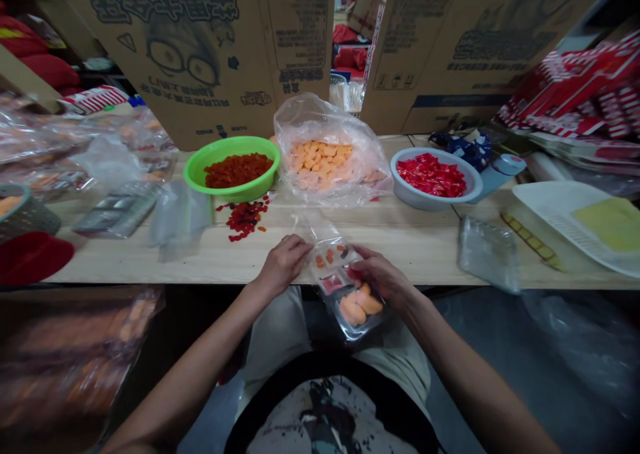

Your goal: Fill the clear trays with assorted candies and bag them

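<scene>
our left hand (284, 264) and our right hand (377, 277) are both closed on a clear plastic bag (345, 294), pinching its edges. the bag, holding orange pieces (356, 306), sits at the front edge of the wooden table (415, 251), well apart from a green bowl (197, 174) of dark red pieces (239, 171).

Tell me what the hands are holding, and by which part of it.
The left hand and right hand hold a clear plastic bag of orange pieces, the left at its upper edge, the right along its right side.
</scene>
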{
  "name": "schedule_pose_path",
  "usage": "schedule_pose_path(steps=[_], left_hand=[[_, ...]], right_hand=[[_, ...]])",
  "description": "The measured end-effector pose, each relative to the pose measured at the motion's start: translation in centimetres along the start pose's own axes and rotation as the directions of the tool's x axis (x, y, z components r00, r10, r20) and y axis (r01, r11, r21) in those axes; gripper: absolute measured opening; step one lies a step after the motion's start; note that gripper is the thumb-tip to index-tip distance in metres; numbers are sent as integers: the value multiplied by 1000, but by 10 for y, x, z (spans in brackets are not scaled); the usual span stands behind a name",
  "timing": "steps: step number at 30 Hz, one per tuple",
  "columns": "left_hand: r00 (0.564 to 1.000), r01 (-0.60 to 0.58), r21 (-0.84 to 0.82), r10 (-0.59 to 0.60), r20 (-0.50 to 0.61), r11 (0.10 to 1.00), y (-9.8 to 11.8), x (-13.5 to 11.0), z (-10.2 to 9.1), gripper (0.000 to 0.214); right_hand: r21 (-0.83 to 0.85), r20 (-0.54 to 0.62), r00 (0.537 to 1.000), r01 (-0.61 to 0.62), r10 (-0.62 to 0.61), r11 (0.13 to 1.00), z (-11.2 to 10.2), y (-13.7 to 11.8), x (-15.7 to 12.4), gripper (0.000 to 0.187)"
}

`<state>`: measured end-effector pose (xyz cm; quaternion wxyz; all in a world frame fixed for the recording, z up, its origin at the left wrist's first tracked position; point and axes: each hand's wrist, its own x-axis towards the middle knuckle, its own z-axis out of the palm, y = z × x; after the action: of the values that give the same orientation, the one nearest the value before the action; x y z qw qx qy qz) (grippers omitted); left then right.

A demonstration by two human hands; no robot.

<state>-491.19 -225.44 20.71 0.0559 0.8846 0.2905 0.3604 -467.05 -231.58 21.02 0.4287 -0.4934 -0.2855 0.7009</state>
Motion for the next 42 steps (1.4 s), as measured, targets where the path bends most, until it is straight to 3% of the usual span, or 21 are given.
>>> schedule_pose_path(steps=[3, 5, 10, 13, 20, 25, 28, 34, 39, 42], left_hand=[[999, -39, 206, 40, 0, 978, 9, -4, 12, 17], [1000, -23, 221, 22, 7, 975, 10, -7, 18, 17], [988, 145, 199, -130, -86, 969, -12, -17, 21, 16], [982, 186, 170, -176, -73, 968, -23, -24, 20, 15], [955, 269, -58, -274, -112, 961, -23, -34, 20, 21], [871, 478, 11, -472, -135, 878, -42, -34, 22, 26], [835, 532, -3, -525, -165, 847, -48, -34, 22, 22], [844, 492, -42, -488, -225, 870, -48, -30, 17, 22], [971, 226, 63, -220, -92, 972, -56, -25, 3, 25], [998, 64, 98, -63, -9, 993, -58, -25, -8, 29]], right_hand=[[33, -109, 993, 44, -40, 998, 11, 5, 4, 86], [72, -167, 985, 46, -33, 996, 17, 6, 6, 95], [87, -194, 981, 12, 5, 996, 22, 7, 12, 91], [89, -218, 976, 17, 2, 996, 26, 8, 17, 90], [108, -303, 948, 131, -92, 985, 40, 12, 34, 82], [157, -283, 956, 131, -82, 979, 45, 16, 41, 86], [164, -282, 955, 142, -91, 976, 47, 18, 41, 88], [53, -284, 937, 228, -204, 972, 47, 24, 51, 86], [-104, -247, 938, 226, -245, 969, 42, 19, 58, 83], [-124, -195, 961, 173, -195, 977, 38, 11, 59, 92]])
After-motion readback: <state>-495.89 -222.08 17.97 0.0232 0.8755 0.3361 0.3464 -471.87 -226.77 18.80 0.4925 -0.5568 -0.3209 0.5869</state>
